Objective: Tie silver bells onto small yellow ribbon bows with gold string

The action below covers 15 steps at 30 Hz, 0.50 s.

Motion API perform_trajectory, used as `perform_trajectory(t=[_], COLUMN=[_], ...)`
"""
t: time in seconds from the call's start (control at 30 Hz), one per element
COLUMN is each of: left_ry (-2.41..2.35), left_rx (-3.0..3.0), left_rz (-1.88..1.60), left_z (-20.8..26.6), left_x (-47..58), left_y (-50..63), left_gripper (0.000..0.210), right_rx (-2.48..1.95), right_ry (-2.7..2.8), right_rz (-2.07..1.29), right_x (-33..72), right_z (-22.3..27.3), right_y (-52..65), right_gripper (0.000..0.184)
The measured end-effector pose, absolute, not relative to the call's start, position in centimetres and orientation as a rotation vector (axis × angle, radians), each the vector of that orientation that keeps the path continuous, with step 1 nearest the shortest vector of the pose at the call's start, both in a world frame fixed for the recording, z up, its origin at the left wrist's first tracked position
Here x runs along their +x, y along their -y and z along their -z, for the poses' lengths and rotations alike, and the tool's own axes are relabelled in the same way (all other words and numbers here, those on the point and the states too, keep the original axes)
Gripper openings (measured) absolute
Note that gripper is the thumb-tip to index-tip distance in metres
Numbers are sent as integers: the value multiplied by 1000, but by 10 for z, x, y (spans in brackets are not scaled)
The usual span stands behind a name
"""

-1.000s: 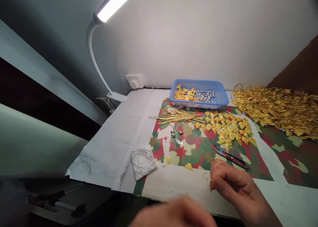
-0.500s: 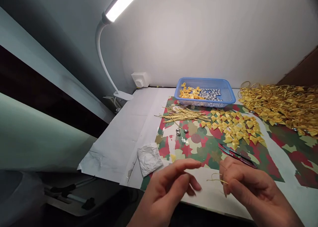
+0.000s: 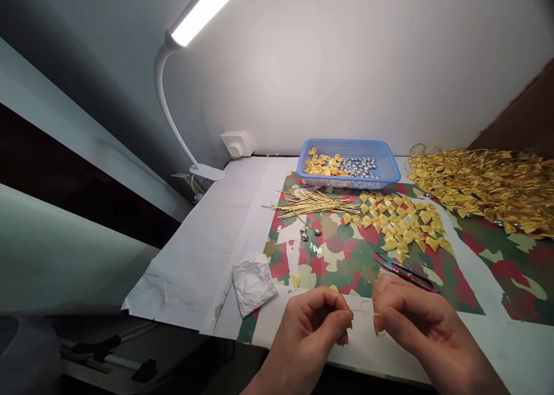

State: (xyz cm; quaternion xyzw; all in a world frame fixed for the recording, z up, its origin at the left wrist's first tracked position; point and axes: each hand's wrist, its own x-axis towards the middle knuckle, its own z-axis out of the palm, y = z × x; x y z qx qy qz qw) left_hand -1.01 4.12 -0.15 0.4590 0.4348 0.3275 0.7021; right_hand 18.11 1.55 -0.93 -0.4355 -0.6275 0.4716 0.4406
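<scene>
Close to the table's front edge, my right hand [image 3: 413, 320] pinches a thin gold cord [image 3: 367, 311] between thumb and forefinger; a small loop of it stands out to the left. My left hand [image 3: 318, 328] is closed in a pinch at the other end of this short stretch of cord. The fingertips hide exactly how the left hand grips it. Red-handled thread snips [image 3: 407, 273] lie just beyond my right hand. Farther back are a bundle of cut gold cords [image 3: 318, 203], several silver beads [image 3: 304, 234] and rows of yellow ribbon bows [image 3: 400, 225].
A blue plastic basket [image 3: 350, 181] with bows and silver beads stands against the wall. A heap of gold corded bows [image 3: 485, 187] covers the right back. Crumpled white tissue [image 3: 254, 285] lies at left front, and a white lamp [image 3: 171, 115] rises behind.
My left hand has gone from spread fingers to a pinch and moved right, to the cord. My right hand keeps its hold. The view has shifted slightly.
</scene>
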Motion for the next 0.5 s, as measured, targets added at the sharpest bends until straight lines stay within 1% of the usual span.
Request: perform_trajectory(t=[0.1, 0.23, 0.3, 0.4, 0.5], left_ry=[-874, -734, -705, -862, -1016], left_rx=[879, 523, 481, 722, 1228], left_rz=[-792, -838, -851, -896, -833], left_z=[3, 1, 1, 3, 8], left_x=[-13, -17, -19, -21, -22], left_y=[-41, -44, -47, -53, -55], left_gripper=[26, 20, 21, 19, 12], right_rx=[-1198, -1323, -1331, -1239, -1144], right_ry=[1590, 1685, 1727, 1764, 1763], right_rz=[-1072, -956, -894, -798, -681], right_x=[179, 173, 170, 168, 167], right_z=[15, 27, 31, 30, 24], right_y=[-16, -14, -12, -12, -14], right_gripper=[34, 34, 33, 28, 22])
